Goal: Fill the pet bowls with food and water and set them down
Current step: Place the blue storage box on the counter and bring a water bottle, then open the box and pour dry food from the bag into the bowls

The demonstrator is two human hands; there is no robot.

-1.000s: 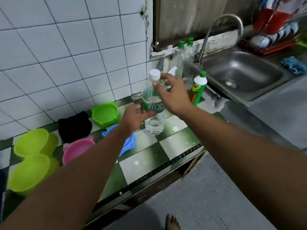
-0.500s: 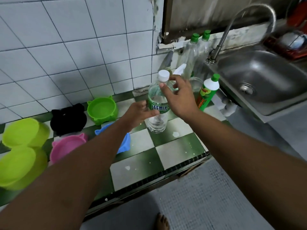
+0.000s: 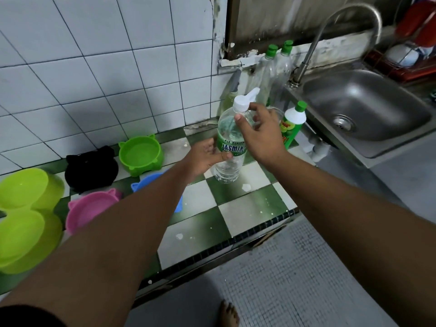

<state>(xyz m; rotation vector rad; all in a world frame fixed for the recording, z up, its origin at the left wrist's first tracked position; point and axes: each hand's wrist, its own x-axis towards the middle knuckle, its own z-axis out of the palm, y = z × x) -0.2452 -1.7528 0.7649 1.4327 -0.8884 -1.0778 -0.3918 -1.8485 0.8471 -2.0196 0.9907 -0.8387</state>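
Note:
A clear water bottle with a green label and a white cap stands upright on the green-and-white checked counter. My left hand grips it at the label. My right hand holds its neck just under the cap, thumb on the shoulder. Left of the bottle sit empty pet bowls: a green cat-eared one, a black one, a pink one, a blue one mostly hidden by my left forearm, and a lime double bowl at the far left.
A green detergent bottle and a glass stand right behind my right hand. Two clear green-capped bottles and a spray bottle lean by the wall. The steel sink with its tap is at right, a dish rack beyond.
My right hand has slid up the bottle's neck toward the cap. My left hand keeps its grip on the label and the bottle stays on the counter.

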